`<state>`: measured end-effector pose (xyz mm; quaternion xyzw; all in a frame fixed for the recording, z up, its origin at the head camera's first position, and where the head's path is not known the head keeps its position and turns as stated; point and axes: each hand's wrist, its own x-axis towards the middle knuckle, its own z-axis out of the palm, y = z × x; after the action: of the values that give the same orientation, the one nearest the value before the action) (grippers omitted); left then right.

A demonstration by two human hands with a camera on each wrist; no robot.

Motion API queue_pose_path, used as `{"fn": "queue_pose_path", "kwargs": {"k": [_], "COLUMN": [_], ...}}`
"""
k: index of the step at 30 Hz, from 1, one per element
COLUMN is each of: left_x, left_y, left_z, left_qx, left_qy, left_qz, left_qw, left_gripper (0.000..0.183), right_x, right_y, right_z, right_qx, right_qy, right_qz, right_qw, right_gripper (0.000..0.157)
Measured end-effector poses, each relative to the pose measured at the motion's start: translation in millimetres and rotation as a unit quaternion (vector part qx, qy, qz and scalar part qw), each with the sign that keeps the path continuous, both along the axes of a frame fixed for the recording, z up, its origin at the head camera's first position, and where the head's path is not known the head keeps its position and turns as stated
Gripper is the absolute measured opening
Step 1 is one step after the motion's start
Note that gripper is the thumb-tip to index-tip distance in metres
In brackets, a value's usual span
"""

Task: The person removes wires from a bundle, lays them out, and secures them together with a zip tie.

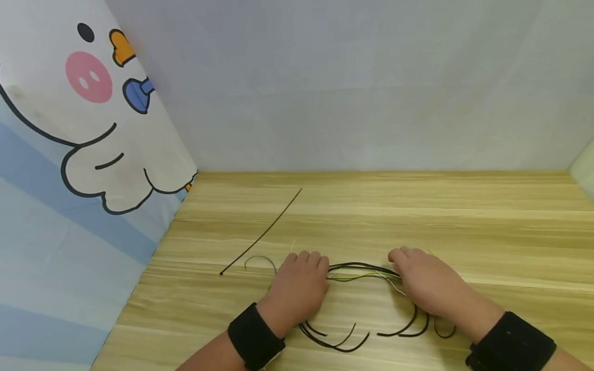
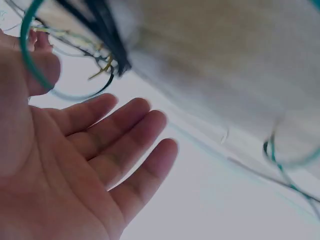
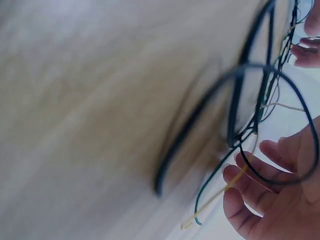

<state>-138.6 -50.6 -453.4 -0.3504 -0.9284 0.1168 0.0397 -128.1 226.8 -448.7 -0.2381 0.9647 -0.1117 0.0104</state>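
A bundle of thin wires (image 1: 359, 265), black, green, yellow and white, lies across the table in the head view, its black ends curling back toward the person. My left hand (image 1: 299, 288) covers the bundle's left side and my right hand (image 1: 429, 281) its right side. The left wrist view shows the left palm with fingers extended and loosely spread, a green wire (image 2: 26, 55) looping past the thumb. In the right wrist view, relaxed fingers (image 3: 250, 185) are slightly bent beside a yellow wire (image 3: 216, 198) and a black wire loop (image 3: 200, 107).
A thin black cable tie (image 1: 264, 232) with a small head at its near end lies diagonally on the wooden table (image 1: 464, 216), beyond the left hand. A pale curtain (image 1: 371, 87) closes off the back, and a cartoon-print cloth (image 1: 88, 170) hangs at the left edge.
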Motion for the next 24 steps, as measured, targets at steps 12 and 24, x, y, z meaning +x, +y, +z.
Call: {"fn": "queue_pose_path", "kwargs": {"k": [12, 24], "left_x": [-38.5, -71.1], "left_y": [-51, -103], "left_z": [17.1, -2.5], "left_qx": [0.084, 0.139], "left_qy": [0.0, -0.143], "left_qz": [0.137, 0.269], "left_qw": [0.987, 0.9423], "left_gripper": [0.031, 0.035], "right_x": [5.3, 5.9], "right_y": [11, 14], "right_z": [17.2, 13.7], "right_qx": [-0.022, -0.026], "right_qy": [0.015, 0.071], "right_qz": [-0.018, -0.029], "right_qw": [0.999, 0.997], "right_gripper": [0.038, 0.038]}}
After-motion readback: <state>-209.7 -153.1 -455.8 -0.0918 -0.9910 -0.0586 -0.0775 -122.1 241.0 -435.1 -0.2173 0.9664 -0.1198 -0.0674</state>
